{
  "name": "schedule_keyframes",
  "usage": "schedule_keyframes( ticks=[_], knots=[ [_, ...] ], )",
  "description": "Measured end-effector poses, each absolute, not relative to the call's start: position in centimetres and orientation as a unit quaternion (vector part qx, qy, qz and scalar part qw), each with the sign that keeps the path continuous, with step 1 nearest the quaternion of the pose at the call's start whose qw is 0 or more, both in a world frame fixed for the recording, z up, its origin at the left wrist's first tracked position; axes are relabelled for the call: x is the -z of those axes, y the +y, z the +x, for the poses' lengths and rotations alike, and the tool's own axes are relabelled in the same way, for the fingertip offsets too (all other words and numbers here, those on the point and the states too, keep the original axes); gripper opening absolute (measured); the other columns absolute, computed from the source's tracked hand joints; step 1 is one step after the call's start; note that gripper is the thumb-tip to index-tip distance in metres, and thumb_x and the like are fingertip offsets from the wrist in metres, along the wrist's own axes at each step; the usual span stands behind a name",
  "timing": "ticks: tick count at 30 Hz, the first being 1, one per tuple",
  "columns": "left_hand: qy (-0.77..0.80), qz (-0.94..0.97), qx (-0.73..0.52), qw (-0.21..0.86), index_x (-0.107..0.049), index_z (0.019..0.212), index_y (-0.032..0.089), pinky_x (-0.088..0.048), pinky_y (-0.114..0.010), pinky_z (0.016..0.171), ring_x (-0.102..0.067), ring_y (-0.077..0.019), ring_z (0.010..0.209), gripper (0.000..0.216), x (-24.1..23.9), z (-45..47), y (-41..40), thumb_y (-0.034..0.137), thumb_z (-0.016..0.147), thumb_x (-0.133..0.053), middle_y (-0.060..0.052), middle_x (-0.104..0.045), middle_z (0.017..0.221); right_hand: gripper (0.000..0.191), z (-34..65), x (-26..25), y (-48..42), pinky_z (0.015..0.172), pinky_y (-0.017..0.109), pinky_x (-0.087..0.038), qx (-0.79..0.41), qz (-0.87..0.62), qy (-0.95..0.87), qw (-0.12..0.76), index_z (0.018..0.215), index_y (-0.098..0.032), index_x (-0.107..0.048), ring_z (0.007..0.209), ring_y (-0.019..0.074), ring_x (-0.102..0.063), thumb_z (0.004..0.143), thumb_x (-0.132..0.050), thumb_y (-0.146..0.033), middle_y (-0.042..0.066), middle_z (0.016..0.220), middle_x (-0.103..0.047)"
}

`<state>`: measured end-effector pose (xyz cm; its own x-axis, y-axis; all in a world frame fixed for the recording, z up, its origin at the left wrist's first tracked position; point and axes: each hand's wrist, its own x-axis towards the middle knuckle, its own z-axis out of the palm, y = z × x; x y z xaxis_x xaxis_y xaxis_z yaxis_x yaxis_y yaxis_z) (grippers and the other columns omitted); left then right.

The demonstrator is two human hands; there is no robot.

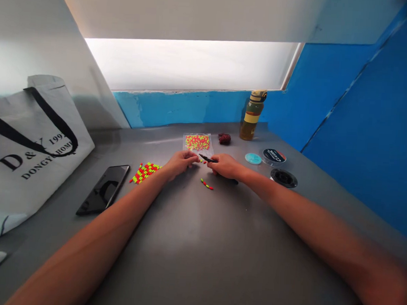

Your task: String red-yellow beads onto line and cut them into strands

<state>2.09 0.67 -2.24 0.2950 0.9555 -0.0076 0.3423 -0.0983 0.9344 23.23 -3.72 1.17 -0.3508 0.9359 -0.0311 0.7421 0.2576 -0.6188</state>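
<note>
My left hand (180, 162) and my right hand (225, 166) meet near the middle of the grey table (198, 243). The right hand is closed round a thin black tool (207, 158) whose tip points toward the left fingers. The left fingers are pinched on something small I cannot make out. Just beyond the hands lies a clear bag (197, 142) of red and yellow beads. Two loose beads (207, 184) lie in front of the hands. A neat cluster of the same beads (144, 172) sits to the left of my left hand.
A black phone (103, 189) lies at the left, beside a white tote bag (26, 148). At the back stand a bottle (252, 115) and a dark red object (224, 138). Right of the hands are a teal disc (253, 158), a line spool (274, 156) and a black lid (283, 178).
</note>
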Motion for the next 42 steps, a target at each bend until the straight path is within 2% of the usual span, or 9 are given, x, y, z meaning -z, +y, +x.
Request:
schedule_keyframes(
  ticks=[3, 8, 15, 18, 22, 27, 32, 42],
  knots=[
    [0.461, 0.593, -0.386, 0.536, -0.067, 0.088, 0.017, -0.03, -0.023, 0.051, -0.047, -0.0079, 0.06, 0.032, 2.0, 1.6, 1.0, 0.042, 0.071, -0.078, -0.006, -0.07, 0.095, 0.02, 23.3, -1.1, -3.6, 0.054, 0.026, -0.03, -0.274, -0.535, -0.78, 0.175, 0.084, -0.016, -0.066, 0.059, 0.0128, -0.052, 0.091, -0.052, -0.029, 0.003, 0.074, -0.067],
    [0.449, 0.544, -0.408, 0.579, -0.072, 0.09, 0.016, -0.032, -0.023, 0.052, -0.047, -0.0059, 0.06, 0.034, 1.8, 1.1, 1.4, 0.03, 0.062, -0.085, -0.004, -0.068, 0.09, 0.019, 23.4, -0.5, -3.2, 0.054, 0.026, -0.03, -0.27, -0.518, -0.795, 0.167, 0.086, -0.016, -0.065, 0.059, 0.0129, -0.052, 0.09, -0.051, -0.028, 0.003, 0.073, -0.067],
    [0.445, 0.549, -0.403, 0.582, -0.075, 0.096, 0.016, -0.032, -0.023, 0.051, -0.044, -0.0059, 0.059, 0.039, 1.8, 0.9, 1.5, 0.032, 0.062, -0.087, -0.005, -0.067, 0.091, 0.018, 23.1, -0.8, -3.7, 0.058, 0.027, -0.03, -0.23, -0.484, -0.831, 0.153, 0.083, -0.016, -0.065, 0.065, 0.0142, -0.052, 0.09, -0.053, -0.028, 0.003, 0.076, -0.067],
    [0.451, 0.546, -0.406, 0.577, -0.073, 0.09, 0.016, -0.032, -0.022, 0.051, -0.043, -0.006, 0.058, 0.038, 1.5, 1.1, 1.2, 0.032, 0.059, -0.089, -0.003, -0.064, 0.082, 0.019, 23.0, -0.9, -3.9, 0.059, 0.027, -0.029, -0.218, -0.477, -0.839, 0.147, 0.086, -0.017, -0.067, 0.068, 0.0151, -0.053, 0.091, -0.054, -0.03, 0.004, 0.081, -0.069],
    [0.455, 0.55, -0.401, 0.575, -0.07, 0.082, 0.016, -0.029, -0.023, 0.05, -0.042, -0.0057, 0.057, 0.035, 1.3, 1.2, 1.0, 0.033, 0.058, -0.09, 0.001, -0.058, 0.072, 0.02, 23.0, -0.9, -3.9, 0.058, 0.028, -0.028, -0.228, -0.483, -0.833, 0.143, 0.085, -0.017, -0.067, 0.066, 0.015, -0.052, 0.092, -0.053, -0.031, 0.004, 0.078, -0.068],
    [0.446, 0.544, -0.399, 0.588, -0.073, 0.089, 0.017, -0.029, -0.022, 0.05, -0.043, -0.0055, 0.057, 0.037, 1.7, 1.0, 1.5, 0.031, 0.059, -0.09, 0.0, -0.06, 0.075, 0.021, 23.0, -1.3, -4.2, 0.059, 0.027, -0.03, -0.236, -0.485, -0.831, 0.134, 0.088, -0.017, -0.067, 0.068, 0.0151, -0.054, 0.092, -0.052, -0.031, 0.004, 0.079, -0.068],
    [0.451, 0.533, -0.395, 0.597, -0.073, 0.092, 0.018, -0.03, -0.022, 0.049, -0.042, -0.0058, 0.054, 0.038, 1.6, 0.9, 1.6, 0.028, 0.06, -0.089, 0.003, -0.056, 0.067, 0.022, 23.0, -1.5, -4.2, 0.061, 0.027, -0.032, -0.232, -0.488, -0.833, 0.12, 0.092, -0.017, -0.068, 0.072, 0.0162, -0.056, 0.092, -0.052, -0.032, 0.005, 0.084, -0.07],
    [0.445, 0.537, -0.394, 0.598, -0.074, 0.091, 0.016, -0.031, -0.022, 0.051, -0.045, -0.0056, 0.057, 0.035, 1.4, 0.7, 1.3, 0.028, 0.062, -0.089, -0.001, -0.061, 0.075, 0.023, 23.0, -1.2, -4.0, 0.06, 0.027, -0.031, -0.217, -0.481, -0.84, 0.124, 0.092, -0.017, -0.068, 0.071, 0.0162, -0.055, 0.091, -0.051, -0.033, 0.005, 0.084, -0.07]
  ],
)
